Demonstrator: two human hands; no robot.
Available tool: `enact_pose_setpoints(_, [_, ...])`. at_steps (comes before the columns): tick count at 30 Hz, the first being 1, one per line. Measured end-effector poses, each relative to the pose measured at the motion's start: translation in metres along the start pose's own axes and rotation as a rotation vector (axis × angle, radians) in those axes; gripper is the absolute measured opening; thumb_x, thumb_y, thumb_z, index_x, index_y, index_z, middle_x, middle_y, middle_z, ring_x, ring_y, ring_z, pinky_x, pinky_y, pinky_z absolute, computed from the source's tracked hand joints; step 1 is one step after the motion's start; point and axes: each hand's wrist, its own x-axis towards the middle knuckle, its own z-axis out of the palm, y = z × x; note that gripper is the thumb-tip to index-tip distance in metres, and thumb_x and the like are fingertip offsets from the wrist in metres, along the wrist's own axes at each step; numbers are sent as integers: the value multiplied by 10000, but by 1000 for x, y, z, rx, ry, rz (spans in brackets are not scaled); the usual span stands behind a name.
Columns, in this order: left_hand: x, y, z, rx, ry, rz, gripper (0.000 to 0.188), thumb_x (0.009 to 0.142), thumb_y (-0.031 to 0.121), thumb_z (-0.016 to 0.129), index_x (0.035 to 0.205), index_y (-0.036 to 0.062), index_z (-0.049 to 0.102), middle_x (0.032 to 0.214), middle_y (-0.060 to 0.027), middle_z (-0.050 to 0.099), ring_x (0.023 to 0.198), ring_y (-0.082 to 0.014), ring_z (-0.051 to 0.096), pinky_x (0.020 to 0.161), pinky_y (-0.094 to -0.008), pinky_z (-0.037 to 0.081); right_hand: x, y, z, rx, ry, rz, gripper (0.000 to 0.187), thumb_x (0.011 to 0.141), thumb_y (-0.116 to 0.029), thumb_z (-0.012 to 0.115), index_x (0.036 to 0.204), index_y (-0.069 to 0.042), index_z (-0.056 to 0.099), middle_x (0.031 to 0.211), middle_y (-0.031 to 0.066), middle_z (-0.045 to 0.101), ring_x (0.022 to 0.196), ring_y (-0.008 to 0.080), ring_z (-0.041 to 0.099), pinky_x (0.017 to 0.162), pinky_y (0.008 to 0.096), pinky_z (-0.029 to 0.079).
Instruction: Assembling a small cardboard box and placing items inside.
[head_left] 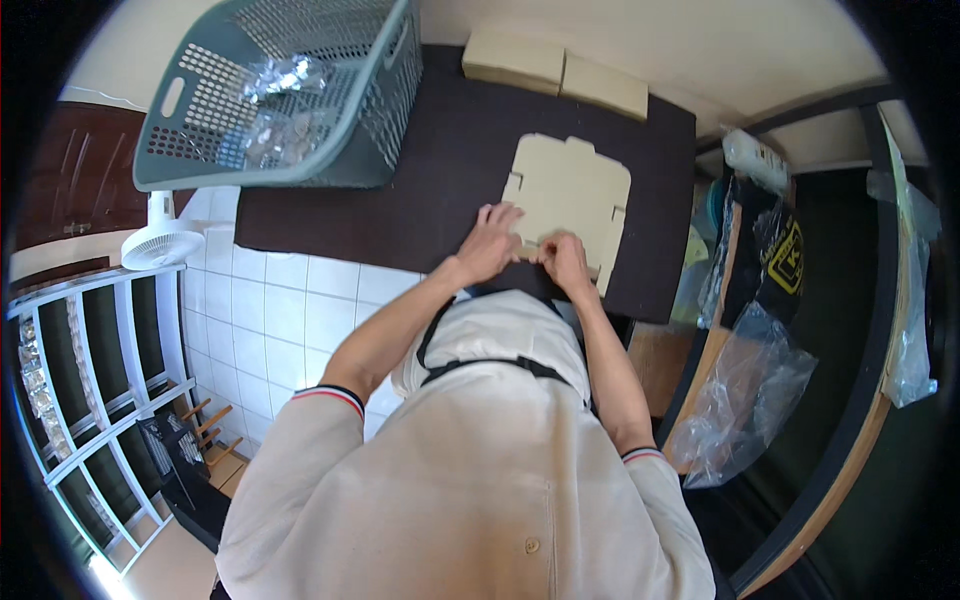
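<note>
The flat, notched sheet of tan cardboard (pixel 572 190) spreads ahead of the fingers on the dark brown, rectangular desk (pixel 450 140), its near edge beneath them; the desk presumably backs it against pressing; the left hand (pixel 488 245) rests bent fingers at the near-left corner, likely steadying it; the right hand (pixel 565 260) bunches its fingers at the near edge, perhaps bending a flap; whether either grips the cardboard I cannot tell, the fingertips being partly hidden.

The desk's front edge runs just below the fingers, near the cream cloth shirt (pixel 450 480), so room that way looks tight; left of the fingers, desk surface stretches to the grey-green, perforated plastic basket (pixel 388 125); rightward, a narrower strip meets the side edge; beyond the fingers, past the sheet, sit a thick tan cardboard stack (pixel 513 62) and a matching stack (pixel 605 88), seemingly kept within reach.
</note>
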Motion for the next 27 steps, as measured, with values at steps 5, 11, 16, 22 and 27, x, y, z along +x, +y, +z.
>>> enact_pose_setpoints(5, [4, -11, 5, -33, -243, -19, 50, 910, 59, 697, 940, 21, 684, 1711, -161, 353, 1631, -329, 208, 1290, -708, -16, 2, -5, -2, 5, -99, 115, 271, 690, -65, 936, 779, 53, 708, 770, 216, 695, 749, 357, 706, 701, 445, 548])
enact_pose_setpoints(11, [5, -11, 5, -65, -237, -23, 55, 928, 66, 689, 934, 17, 665, 1707, -153, 364, 1628, -326, 222, 1296, -692, 5, 18, 0, -6, -43, -232, 199, 267, 672, -66, 946, 730, 40, 708, 705, 197, 705, 679, 328, 708, 667, 424, 555])
enact_pose_setpoints(16, [-1, -14, 14, -65, -194, -25, 96, 953, 94, 676, 991, 7, 661, 1695, -164, 377, 1621, -331, 236, 1304, -664, 24, 20, 13, 6, 40, -174, 251, 264, 624, -53, 970, 707, 30, 733, 643, 155, 710, 591, 221, 698, 616, 379, 559])
enact_pose_setpoints(22, [-2, -24, 16, 57, -109, 112, 275, 1013, 251, 626, 1057, -18, 657, 1658, -189, 407, 1577, -366, 306, 1308, -641, 82, 18, 5, 2, 26, -151, 242, 259, 624, -38, 946, 710, 19, 708, 639, 147, 687, 599, 244, 673, 605, 386, 533])
enact_pose_setpoints(27, [7, -24, 3, 89, -231, 136, 332, 1029, 308, 604, 1072, -19, 644, 1686, -194, 352, 1607, -367, 232, 1317, -635, 57, 17, 7, 1, 25, -141, 247, 309, 606, -36, 942, 750, 6, 672, 685, 167, 675, 664, 284, 691, 634, 400, 535])
